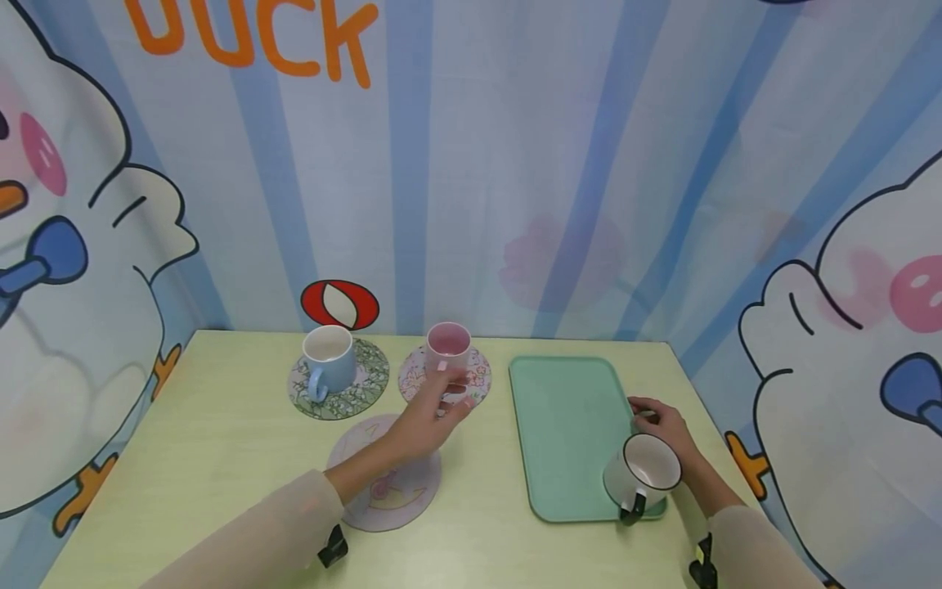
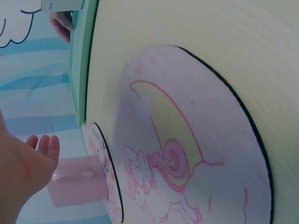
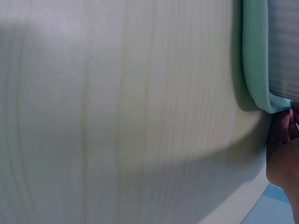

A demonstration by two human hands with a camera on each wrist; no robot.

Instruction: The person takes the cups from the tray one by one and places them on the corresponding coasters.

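Note:
A pink mug [image 1: 447, 337] stands upright on a round floral mat [image 1: 481, 378] at the back of the table. My left hand [image 1: 427, 421] is in front of it, fingers loosely extended; in the left wrist view the hand [image 2: 25, 170] overlaps the mug [image 2: 81, 182]. My right hand [image 1: 666, 429] holds the right edge of a green tray [image 1: 562, 433], with fingertips at the rim. A white enamel mug [image 1: 633, 477] with a dark rim and black handle sits at the tray's near right corner, beside that hand.
A light-blue mug [image 1: 331, 364] stands on a green patterned round mat [image 1: 371, 368] at back left. The lilac round mat [image 1: 405, 499] with a unicorn drawing lies under my left forearm. A printed curtain [image 1: 478, 164] hangs behind the pale yellow table [image 1: 221, 458].

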